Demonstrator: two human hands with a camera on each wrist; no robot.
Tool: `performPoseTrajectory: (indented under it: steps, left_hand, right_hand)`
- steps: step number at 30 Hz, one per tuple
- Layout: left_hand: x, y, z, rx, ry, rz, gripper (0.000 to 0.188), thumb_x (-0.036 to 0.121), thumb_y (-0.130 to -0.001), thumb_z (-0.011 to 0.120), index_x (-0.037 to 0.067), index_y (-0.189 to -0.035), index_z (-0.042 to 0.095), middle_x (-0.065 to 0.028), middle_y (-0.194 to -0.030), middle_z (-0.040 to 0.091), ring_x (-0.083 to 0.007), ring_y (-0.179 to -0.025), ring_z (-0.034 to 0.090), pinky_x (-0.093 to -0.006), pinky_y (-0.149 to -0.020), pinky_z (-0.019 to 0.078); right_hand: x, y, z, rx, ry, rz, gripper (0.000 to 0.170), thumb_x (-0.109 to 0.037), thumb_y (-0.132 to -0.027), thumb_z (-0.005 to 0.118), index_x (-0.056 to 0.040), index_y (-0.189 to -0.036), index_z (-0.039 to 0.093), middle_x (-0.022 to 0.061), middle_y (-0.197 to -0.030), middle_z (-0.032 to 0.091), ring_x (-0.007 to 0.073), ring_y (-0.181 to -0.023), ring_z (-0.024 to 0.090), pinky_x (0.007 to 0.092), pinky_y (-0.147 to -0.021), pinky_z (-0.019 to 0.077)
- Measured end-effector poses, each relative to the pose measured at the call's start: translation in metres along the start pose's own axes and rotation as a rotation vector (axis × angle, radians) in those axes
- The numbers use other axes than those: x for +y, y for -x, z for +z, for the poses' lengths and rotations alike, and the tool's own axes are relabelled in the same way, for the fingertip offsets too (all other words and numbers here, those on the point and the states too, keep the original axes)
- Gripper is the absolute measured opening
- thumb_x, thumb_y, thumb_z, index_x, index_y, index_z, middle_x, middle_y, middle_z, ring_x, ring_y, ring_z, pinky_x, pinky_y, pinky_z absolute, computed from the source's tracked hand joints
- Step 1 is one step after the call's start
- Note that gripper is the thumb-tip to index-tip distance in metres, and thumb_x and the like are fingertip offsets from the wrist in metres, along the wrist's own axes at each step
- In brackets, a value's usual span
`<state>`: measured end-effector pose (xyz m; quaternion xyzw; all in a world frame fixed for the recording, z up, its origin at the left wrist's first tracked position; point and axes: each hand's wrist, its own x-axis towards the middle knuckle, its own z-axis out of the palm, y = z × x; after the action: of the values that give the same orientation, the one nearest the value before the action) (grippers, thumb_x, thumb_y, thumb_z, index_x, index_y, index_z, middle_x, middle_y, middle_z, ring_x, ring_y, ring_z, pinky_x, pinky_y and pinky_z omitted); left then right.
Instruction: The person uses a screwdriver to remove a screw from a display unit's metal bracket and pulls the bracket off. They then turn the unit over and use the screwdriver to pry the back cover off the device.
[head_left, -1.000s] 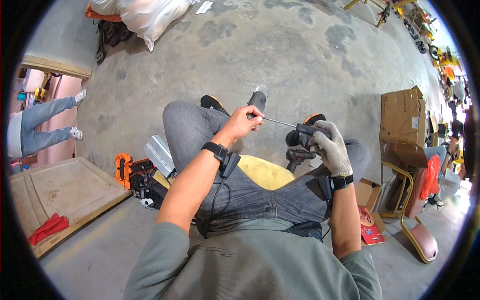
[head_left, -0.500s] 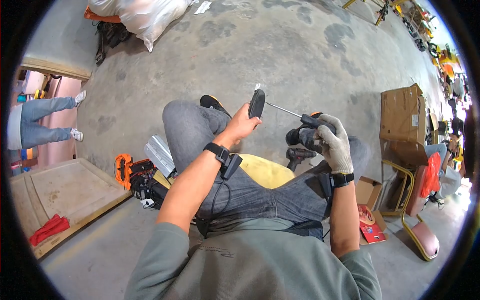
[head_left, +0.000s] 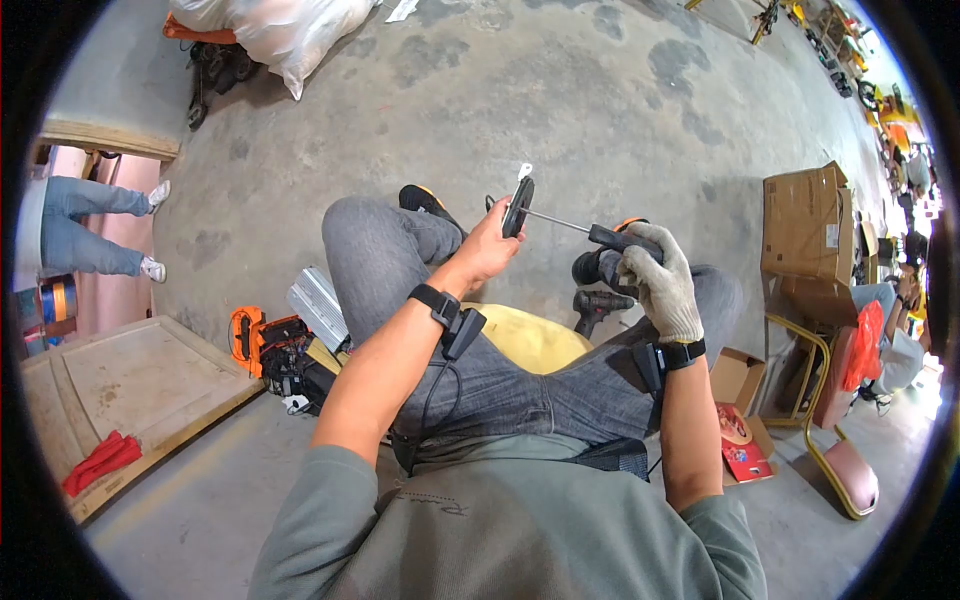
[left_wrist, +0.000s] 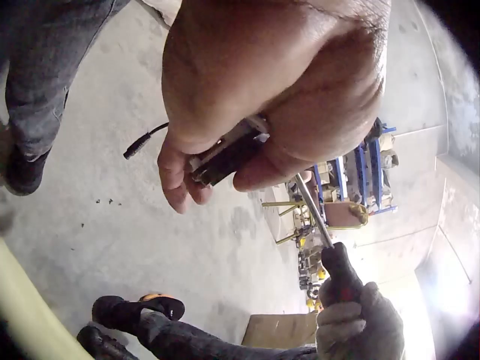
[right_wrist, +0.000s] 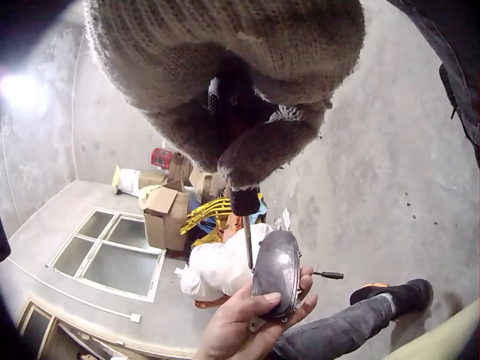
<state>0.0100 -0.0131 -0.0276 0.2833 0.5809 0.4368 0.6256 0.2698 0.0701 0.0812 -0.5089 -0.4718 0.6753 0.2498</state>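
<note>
My bare left hand (head_left: 483, 250) grips a dark oval part (head_left: 517, 207) by its lower end, thumb on one face. In the right wrist view the part (right_wrist: 277, 271) shows a smooth glossy face, and a short cable with a black plug (right_wrist: 330, 275) sticks out beside it. My gloved right hand (head_left: 660, 285) holds a screwdriver by its black handle (head_left: 622, 241). The metal shaft (head_left: 558, 221) points left, its tip at the edge of the oval part; whether it touches I cannot tell. In the left wrist view fingers partly cover the part (left_wrist: 229, 159).
A cordless drill (head_left: 602, 308) lies between the legs by a yellow surface (head_left: 530, 338). Left are an orange item (head_left: 245, 340), a silver finned box (head_left: 318, 308) and a wooden panel (head_left: 150, 390). Cardboard boxes (head_left: 803, 225) and a chair (head_left: 848, 480) stand right. Another person's legs (head_left: 95, 235) show far left.
The left hand has lifted into a grip lower on the oval part, which is now turned more edge-on. The screwdriver's tip has moved from beyond the part to its side edge.
</note>
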Motion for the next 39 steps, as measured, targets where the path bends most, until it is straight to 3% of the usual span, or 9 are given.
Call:
performPoseTrajectory:
  steps: [17, 22, 25, 29, 31, 33, 35, 36, 39]
  left_hand:
    - [0.002, 0.001, 0.001, -0.038, -0.107, 0.063, 0.087, -0.014, -0.083, 0.054, 0.011, -0.16, 0.025, -0.005, -0.114, 0.056, -0.0152, -0.104, 0.057, -0.0303, -0.093, 0.0492]
    - [0.002, 0.003, 0.001, -0.059, -0.197, 0.088, 0.089, -0.014, -0.083, 0.053, 0.014, -0.162, 0.022, -0.0059, -0.116, 0.056, -0.0167, -0.105, 0.058, -0.0318, -0.096, 0.0477]
    - [-0.004, 0.003, 0.001, -0.025, -0.218, 0.156, 0.085, -0.007, -0.084, 0.051, 0.012, -0.162, 0.021, -0.0068, -0.104, 0.059, -0.0178, -0.095, 0.057, -0.0311, -0.09, 0.0474]
    - [0.004, 0.006, 0.001, -0.017, -0.243, 0.115, 0.087, -0.007, -0.084, 0.051, 0.013, -0.163, 0.018, -0.0077, -0.108, 0.058, -0.0184, -0.097, 0.056, -0.0306, -0.092, 0.0469]
    - [0.006, 0.008, 0.002, -0.012, -0.273, 0.12, 0.088, -0.008, -0.084, 0.05, 0.013, -0.163, 0.017, -0.0082, -0.111, 0.057, -0.0187, -0.098, 0.056, -0.0302, -0.092, 0.0468]
    - [0.007, 0.008, 0.003, -0.014, -0.217, 0.115, 0.089, -0.008, -0.084, 0.05, 0.013, -0.163, 0.016, -0.0098, -0.117, 0.056, -0.0192, -0.099, 0.056, -0.0301, -0.093, 0.0468]
    - [0.006, 0.007, 0.001, -0.015, -0.235, 0.108, 0.089, -0.008, -0.084, 0.05, 0.013, -0.163, 0.015, -0.0116, -0.122, 0.056, -0.0199, -0.102, 0.057, -0.0306, -0.094, 0.0468]
    - [0.006, 0.007, 0.0, -0.016, -0.253, 0.1, 0.089, -0.009, -0.084, 0.049, 0.013, -0.163, 0.015, -0.0135, -0.128, 0.055, -0.0207, -0.104, 0.058, -0.0311, -0.095, 0.0468]
    - [0.005, 0.005, -0.001, -0.005, -0.268, 0.082, 0.089, -0.008, -0.084, 0.05, 0.011, -0.163, 0.014, -0.0179, -0.139, 0.052, -0.0226, -0.108, 0.059, -0.0329, -0.098, 0.0462]
  right_hand:
    - [0.0, 0.0, 0.001, -0.003, 0.004, 0.009, 0.04, -0.01, -0.092, 0.067, 0.0037, -0.128, 0.057, 0.0081, -0.1, 0.066, 0.012, -0.08, 0.065, 0.0239, -0.069, 0.0527]
    - [-0.002, 0.0, 0.003, 0.059, 0.048, 0.019, 0.041, -0.014, -0.093, 0.066, -0.0001, -0.131, 0.056, 0.0075, -0.1, 0.065, 0.0118, -0.079, 0.063, 0.0248, -0.07, 0.0532]
    - [0.001, 0.001, 0.001, 0.052, 0.178, -0.014, 0.041, -0.02, -0.096, 0.065, -0.001, -0.131, 0.056, 0.007, -0.1, 0.063, 0.0125, -0.078, 0.062, 0.027, -0.072, 0.0531]
    - [-0.004, 0.005, 0.004, 0.061, 0.259, -0.03, 0.045, -0.024, -0.096, 0.065, -0.0005, -0.132, 0.055, 0.0066, -0.1, 0.063, 0.0134, -0.078, 0.061, 0.029, -0.073, 0.0528]
    - [0.0, 0.0, -0.001, 0.04, 0.212, 0.097, 0.048, -0.024, -0.092, 0.066, -0.0006, -0.133, 0.054, 0.007, -0.101, 0.063, 0.0136, -0.081, 0.062, 0.0296, -0.075, 0.053]
    - [-0.002, 0.001, -0.001, 0.029, 0.281, 0.076, 0.053, -0.022, -0.091, 0.066, -0.0003, -0.137, 0.049, 0.0082, -0.101, 0.063, 0.0141, -0.085, 0.062, 0.0297, -0.076, 0.0536]
    - [-0.009, 0.009, 0.006, -0.023, 0.154, 0.117, 0.055, -0.022, -0.095, 0.064, 0.0005, -0.141, 0.043, 0.0097, -0.101, 0.062, 0.0134, -0.088, 0.061, 0.0301, -0.074, 0.0527]
    - [0.003, 0.003, 0.0, -0.039, 0.224, 0.004, 0.059, -0.021, -0.094, 0.064, 0.0009, -0.144, 0.039, 0.0112, -0.103, 0.061, 0.014, -0.086, 0.061, 0.0303, -0.072, 0.0521]
    - [-0.001, 0.005, 0.003, -0.036, 0.159, 0.078, 0.052, -0.014, -0.094, 0.062, -0.0003, -0.14, 0.043, 0.0079, -0.095, 0.059, 0.0127, -0.072, 0.057, 0.0284, -0.065, 0.0481]
